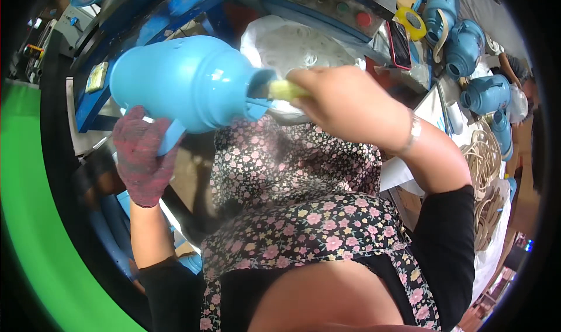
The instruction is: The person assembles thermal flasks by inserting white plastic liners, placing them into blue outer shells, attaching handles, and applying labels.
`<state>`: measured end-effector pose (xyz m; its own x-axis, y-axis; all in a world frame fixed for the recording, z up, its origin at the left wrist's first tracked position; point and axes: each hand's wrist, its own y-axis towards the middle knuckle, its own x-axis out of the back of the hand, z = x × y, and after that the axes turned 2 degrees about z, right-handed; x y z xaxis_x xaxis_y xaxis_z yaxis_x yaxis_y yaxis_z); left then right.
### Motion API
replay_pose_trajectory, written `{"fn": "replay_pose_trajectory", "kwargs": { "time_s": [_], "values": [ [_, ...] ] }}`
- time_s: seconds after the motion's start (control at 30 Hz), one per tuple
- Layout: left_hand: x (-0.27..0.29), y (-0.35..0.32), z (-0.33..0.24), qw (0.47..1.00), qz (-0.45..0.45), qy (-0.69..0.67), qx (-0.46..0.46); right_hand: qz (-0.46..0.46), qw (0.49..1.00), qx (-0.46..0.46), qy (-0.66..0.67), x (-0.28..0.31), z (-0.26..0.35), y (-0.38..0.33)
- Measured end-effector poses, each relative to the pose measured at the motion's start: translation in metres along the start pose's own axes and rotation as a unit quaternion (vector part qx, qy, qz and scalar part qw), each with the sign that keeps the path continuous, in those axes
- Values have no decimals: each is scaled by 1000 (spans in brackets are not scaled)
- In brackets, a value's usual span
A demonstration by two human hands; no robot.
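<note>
A glossy light-blue vacuum flask shell (169,81) lies tilted on its side in front of me, its mouth toward the right. My left hand (143,157), in a dark red and grey knitted glove, is closed around its handle (170,137). Bare, with a bracelet at the wrist, my right hand (345,101) is closed on a short yellow-green piece (285,90) at the flask's mouth. What kind of thing this piece is cannot be made out, and its far end is hidden by the rim.
Beyond the flask sits a clear plastic bag (298,43) below a control box (333,2) with a red button. A phone (399,46) and a yellow tape roll (411,23) lie to its right. Several blue flask shells (464,49) and coiled pale straps (482,157) fill the right side.
</note>
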<state>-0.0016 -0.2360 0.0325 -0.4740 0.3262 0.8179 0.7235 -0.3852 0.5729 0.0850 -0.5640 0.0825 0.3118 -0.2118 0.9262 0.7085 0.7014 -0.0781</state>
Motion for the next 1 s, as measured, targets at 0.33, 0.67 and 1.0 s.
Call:
{"fn": "replay_pose_trajectory", "kwargs": {
  "time_s": [0.33,0.67,1.0],
  "values": [
    [-56,-34,52,971,-54,-95,211,-9,954,-36,296,-28,-48,19],
    [-81,-53,86,942,-49,-144,300,-260,961,79,-54,-57,-88,83],
    [-25,-70,71,845,-229,-273,399,-4,993,-78,-86,-190,-203,89]
  ]
}}
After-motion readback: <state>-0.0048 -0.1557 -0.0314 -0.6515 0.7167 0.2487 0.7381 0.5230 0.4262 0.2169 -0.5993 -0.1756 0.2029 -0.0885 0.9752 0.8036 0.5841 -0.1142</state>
